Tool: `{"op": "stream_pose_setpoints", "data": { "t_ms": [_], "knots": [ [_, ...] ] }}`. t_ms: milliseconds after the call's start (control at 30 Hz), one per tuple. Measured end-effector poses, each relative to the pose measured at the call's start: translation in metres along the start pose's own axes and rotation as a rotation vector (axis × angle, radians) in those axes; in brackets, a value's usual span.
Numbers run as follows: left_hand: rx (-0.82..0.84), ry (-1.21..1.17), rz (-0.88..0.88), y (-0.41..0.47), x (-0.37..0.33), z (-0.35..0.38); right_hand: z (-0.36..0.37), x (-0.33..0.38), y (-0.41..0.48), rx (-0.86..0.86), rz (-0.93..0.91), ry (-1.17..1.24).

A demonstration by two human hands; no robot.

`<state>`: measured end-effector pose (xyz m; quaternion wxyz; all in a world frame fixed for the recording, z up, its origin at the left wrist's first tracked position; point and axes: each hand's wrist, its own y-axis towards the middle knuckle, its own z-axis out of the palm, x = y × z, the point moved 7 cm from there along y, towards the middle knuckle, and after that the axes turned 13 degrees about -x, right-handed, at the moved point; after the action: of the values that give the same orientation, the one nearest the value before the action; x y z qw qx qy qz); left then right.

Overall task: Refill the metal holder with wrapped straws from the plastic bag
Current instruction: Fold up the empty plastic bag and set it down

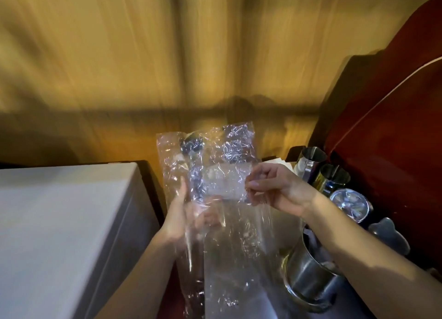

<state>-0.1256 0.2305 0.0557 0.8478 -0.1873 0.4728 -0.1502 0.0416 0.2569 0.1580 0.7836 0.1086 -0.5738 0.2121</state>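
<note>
A clear, crinkled plastic bag (pixel 215 170) hangs upright in the middle of the view, held up by both hands. My left hand (pixel 181 213) grips its left side, partly behind the film. My right hand (pixel 275 187) pinches its right edge between thumb and fingers. The bag looks see-through, and I cannot make out straws inside it. The metal holder (pixel 308 278), a shiny steel cup, stands at the lower right under my right forearm, with white wrapped ends showing at its rim.
A large white box (pixel 59 223) fills the left. Several steel cups (pixel 334 177) and a lidded metal container (pixel 351 203) stand at the right, against a dark red surface (pixel 394 115). A yellow-brown wall lies behind.
</note>
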Motion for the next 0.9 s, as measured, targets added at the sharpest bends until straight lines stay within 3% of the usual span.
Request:
{"op": "stream_pose_setpoints", "data": {
  "t_ms": [67, 200, 233, 333, 467, 567, 700, 900],
  "knots": [
    [0.044, 0.013, 0.061, 0.003, -0.01, 0.001, -0.008, 0.001, 0.001, -0.069, 0.003, 0.013],
    [0.342, -0.193, -0.025, -0.008, -0.017, 0.002, -0.028, -0.001, 0.001, -0.21, 0.023, -0.14],
    [0.342, -0.169, -0.013, -0.011, -0.018, 0.0, -0.033, -0.002, 0.0, -0.243, 0.022, -0.185],
    [0.12, 0.093, 0.101, -0.013, -0.02, -0.01, -0.042, -0.006, 0.001, -0.323, 0.033, -0.245],
    [-0.025, 0.341, 0.276, -0.023, -0.032, -0.008, -0.041, -0.012, 0.001, -0.348, 0.049, -0.232],
    [-0.15, 0.353, 0.381, -0.028, -0.043, -0.01, -0.038, -0.016, -0.002, -0.271, 0.086, -0.277],
    [-0.197, 0.42, 0.493, -0.034, -0.053, -0.01, -0.047, -0.016, -0.006, -0.263, 0.094, -0.491],
    [-0.156, 0.457, 0.577, -0.04, -0.063, -0.004, -0.056, -0.011, -0.008, -0.256, 0.021, -0.315]
  ]
}}
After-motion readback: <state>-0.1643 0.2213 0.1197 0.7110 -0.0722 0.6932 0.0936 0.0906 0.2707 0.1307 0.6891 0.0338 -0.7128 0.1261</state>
